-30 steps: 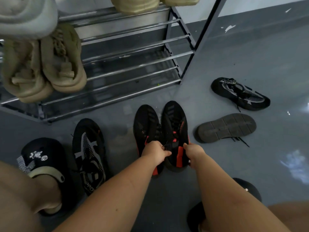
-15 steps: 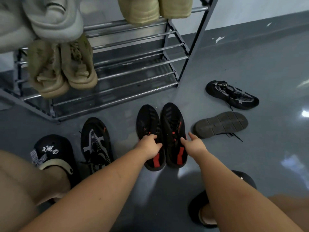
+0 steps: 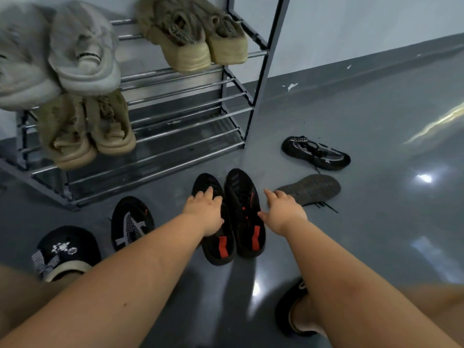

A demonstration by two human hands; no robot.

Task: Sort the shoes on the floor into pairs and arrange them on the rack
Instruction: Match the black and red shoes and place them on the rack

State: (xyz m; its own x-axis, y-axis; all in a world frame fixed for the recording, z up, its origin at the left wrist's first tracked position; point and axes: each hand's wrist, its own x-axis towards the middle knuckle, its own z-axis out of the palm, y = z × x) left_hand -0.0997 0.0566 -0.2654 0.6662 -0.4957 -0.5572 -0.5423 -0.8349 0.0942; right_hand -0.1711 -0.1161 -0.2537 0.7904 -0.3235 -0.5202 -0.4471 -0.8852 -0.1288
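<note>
I see the black-and-red sneakers (image 3: 232, 217) standing side by side on the grey floor (image 3: 376, 222), toes toward the front edge of the rack (image 3: 175, 146). They look matched, so I judge the pairing of this set done and the lift onto the rack the step in hand.

My left hand (image 3: 204, 212) lies over the left sneaker with fingers stretched fairly flat across its upper, resting rather than gripping. My right hand (image 3: 282, 212) sits just beside the right sneaker's outer side, fingers spread loose and holding nothing; I cannot tell whether it touches the shoe.

The rack already carries a grey pair (image 3: 57, 61) at the upper left, an olive pair (image 3: 198, 36) at the upper right and a tan pair (image 3: 88, 129) on the left of a lower shelf. The right part of the lower bars shows bare.

Next I would need both hands to close on the sneakers, probably at the collars, and carry them to that bare stretch. Left on the floor are a black-and-white sneaker (image 3: 131, 222) near the rack's front corner, another (image 3: 316, 153) well to the right, and an upturned sole (image 3: 310, 188).
</note>
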